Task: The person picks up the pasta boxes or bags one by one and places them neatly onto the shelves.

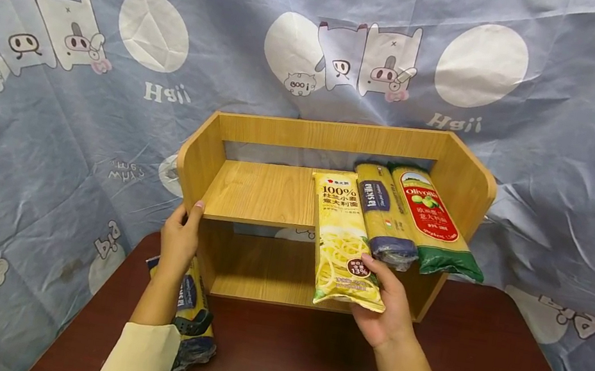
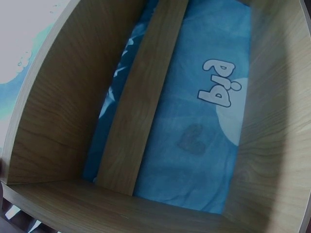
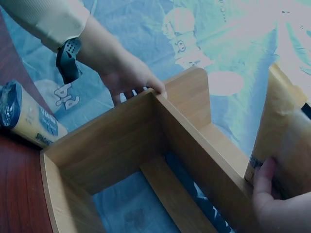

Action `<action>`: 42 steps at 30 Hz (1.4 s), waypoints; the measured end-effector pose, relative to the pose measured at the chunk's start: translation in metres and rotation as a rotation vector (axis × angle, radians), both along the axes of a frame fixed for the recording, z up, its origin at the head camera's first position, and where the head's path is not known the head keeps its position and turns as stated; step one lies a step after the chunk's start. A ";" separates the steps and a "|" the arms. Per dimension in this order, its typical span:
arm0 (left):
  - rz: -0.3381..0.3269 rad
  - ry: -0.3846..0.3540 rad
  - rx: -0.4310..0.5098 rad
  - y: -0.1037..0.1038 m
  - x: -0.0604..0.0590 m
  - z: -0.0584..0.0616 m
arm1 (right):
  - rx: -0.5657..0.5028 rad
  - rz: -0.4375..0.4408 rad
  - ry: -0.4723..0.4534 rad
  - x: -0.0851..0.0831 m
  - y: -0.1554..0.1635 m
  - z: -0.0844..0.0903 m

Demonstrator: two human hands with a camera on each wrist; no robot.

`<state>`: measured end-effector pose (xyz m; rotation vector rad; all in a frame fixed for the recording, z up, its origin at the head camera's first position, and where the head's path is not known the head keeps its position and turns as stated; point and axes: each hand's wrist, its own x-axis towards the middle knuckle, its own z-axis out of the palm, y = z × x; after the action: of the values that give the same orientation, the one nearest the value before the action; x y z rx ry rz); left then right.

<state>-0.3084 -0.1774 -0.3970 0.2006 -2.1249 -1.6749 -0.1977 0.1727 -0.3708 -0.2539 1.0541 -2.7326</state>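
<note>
A small wooden shelf (image 1: 267,194) stands on a dark red table (image 1: 305,355). Three pasta packets lie side by side on its upper board: a yellow one (image 1: 345,232), a blue-ended one (image 1: 383,215) and a green-ended one (image 1: 432,223). My right hand (image 1: 384,303) grips the yellow packet's near end, which overhangs the board. In the right wrist view its fingers (image 3: 265,179) press on that packet (image 3: 284,131). My left hand (image 1: 179,238) holds the shelf's left side panel (image 3: 116,131), thumb over the front edge. The left wrist view shows only the shelf's inside (image 2: 131,111).
Another pasta packet (image 1: 191,318) lies on the table beside the shelf's left side, under my left forearm; the right wrist view also shows this packet (image 3: 31,116). A blue cartoon-print cloth (image 1: 58,76) hangs behind and drapes around the table. The shelf's lower compartment (image 1: 261,267) holds nothing.
</note>
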 end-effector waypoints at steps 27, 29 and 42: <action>0.003 0.004 0.032 0.002 0.000 0.001 | 0.112 -0.055 0.353 0.034 -0.008 -0.034; 0.004 0.005 0.035 0.001 0.000 0.001 | 0.143 -0.101 0.348 0.034 -0.012 -0.034; -0.007 -0.005 0.024 0.000 -0.001 0.000 | 0.094 -0.211 0.277 0.017 -0.028 -0.027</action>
<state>-0.3093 -0.1770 -0.3973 0.2047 -2.1118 -1.7066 -0.1802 0.1448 -0.3978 -0.5486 1.3482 -2.8811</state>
